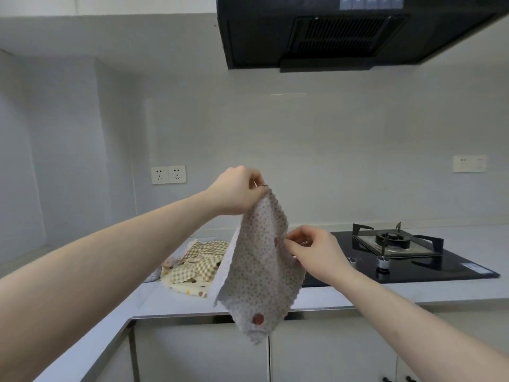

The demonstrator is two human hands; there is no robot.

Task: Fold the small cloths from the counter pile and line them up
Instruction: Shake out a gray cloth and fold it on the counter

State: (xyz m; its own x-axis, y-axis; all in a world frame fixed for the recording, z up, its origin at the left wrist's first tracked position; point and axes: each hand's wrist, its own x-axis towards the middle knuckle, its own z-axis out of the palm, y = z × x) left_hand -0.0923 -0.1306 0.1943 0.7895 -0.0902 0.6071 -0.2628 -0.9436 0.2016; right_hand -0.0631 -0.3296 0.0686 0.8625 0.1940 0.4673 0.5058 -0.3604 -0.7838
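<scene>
**Dotted cloth held up by two corners over the counter edge**

Pinched at its top corner by the left hand (239, 192), thumb and fingertips closed tight on the fabric, arm reaching in from 8 o'clock. Gripped at its right-side edge by the right hand (311, 250), fingers curled and pinching a fold of the material, arm coming in from 4 o'clock. Left hand at about 11 o'clock from the right hand, clearly higher.

Hanging between them, the dotted cloth (259, 274): pale grey-white with small reddish dots and a few larger red-brown spots, scalloped along its edges. Long axis near vertical, leaning slightly, running from the pinched corner at 12 o'clock down to a loose corner pointing to 6 o'clock. Held clear of the counter, lower part dangling in front of the cabinet doors (330, 354) below the counter's front edge. Slack and partly turned, left edge facing the camera.

Behind the cloth at 9 o'clock, the pile (192, 264) of other small cloths lying rumpled on the counter (344, 297): yellow-green checked pieces on top, a cream one with coloured spots beneath, unfolded and overlapping.

At 3 o'clock from the cloth, a black glass hob (413, 268) set into the counter, with a gas burner (392, 239) and knobs near its front. Above, at 12 o'clock, a black extractor hood (344, 34). On the wall at 10 o'clock, twin sockets (168, 174); a further wall plate (469, 163) at 2 o'clock.
</scene>
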